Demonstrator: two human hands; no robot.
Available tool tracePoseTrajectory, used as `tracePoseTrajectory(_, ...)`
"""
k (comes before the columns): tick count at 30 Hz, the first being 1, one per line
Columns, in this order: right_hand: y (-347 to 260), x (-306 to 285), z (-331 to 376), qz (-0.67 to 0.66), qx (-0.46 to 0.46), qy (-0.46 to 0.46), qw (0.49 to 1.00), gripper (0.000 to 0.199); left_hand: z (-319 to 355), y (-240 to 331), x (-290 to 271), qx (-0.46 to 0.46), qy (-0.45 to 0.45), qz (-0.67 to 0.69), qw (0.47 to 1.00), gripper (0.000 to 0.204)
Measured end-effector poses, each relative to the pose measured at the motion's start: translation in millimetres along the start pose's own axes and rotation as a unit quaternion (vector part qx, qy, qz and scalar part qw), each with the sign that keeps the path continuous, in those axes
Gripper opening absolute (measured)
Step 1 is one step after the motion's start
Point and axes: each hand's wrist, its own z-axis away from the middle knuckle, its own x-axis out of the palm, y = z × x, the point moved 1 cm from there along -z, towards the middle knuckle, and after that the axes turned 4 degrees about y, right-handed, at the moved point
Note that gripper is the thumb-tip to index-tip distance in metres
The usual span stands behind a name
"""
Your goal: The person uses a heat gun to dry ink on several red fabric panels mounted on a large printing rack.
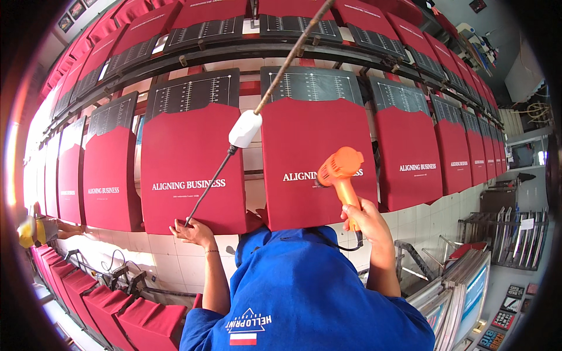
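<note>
My right hand point(367, 220) is wrapped round the handle of an orange heat gun point(341, 167). The gun's head hangs over the white print on a dark red shirt point(316, 137), which lies stretched on a black board with white ruler marks point(313, 85). A black cord point(212, 186) runs down to my left hand point(193, 232), whose fingers close on it at the lower edge of the neighbouring red shirt point(190, 143). The cord's upper end joins a white connector point(244, 129), which hangs from a brown cable point(293, 52). Where the cord runs past my left hand is hidden.
More red shirts on boards point(408, 152) continue the row both ways. Behind runs a dark metal rail point(252, 50) with another row. Red shirts point(149, 319) also lie at lower left, near a person point(44, 230). Framed screens point(468, 289) stack at lower right, beside a metal rack point(506, 240).
</note>
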Motion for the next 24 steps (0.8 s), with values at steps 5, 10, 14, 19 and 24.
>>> tracePoseTrajectory(5, 3, 0, 8, -0.023, 0.006, -0.036, 0.999, 0.031, 0, 1, -1, -0.002, -0.008, 0.014, 1.000, 0.049)
tracePoseTrajectory(10, 10, -25, 11, -0.024, -0.008, 0.013, 1.000, 0.030, 0, -2, 3, -0.001, -0.008, 0.007, 1.000, 0.048)
tracePoseTrajectory(14, 13, -48, 17, -0.031, 0.003, 0.078, 0.996, 0.030, 1, -2, 3, -0.004, -0.010, 0.002, 1.000, 0.049)
tracePoseTrajectory(19, 16, -57, 17, -0.054, 0.004, 0.055, 0.997, 0.030, 2, -4, 4, 0.003, -0.018, -0.004, 1.000, 0.049)
tracePoseTrajectory(24, 8, -41, 12, -0.063, -0.001, -0.024, 0.998, 0.030, -7, -31, -3, 0.085, -0.064, -0.004, 0.994, 0.048)
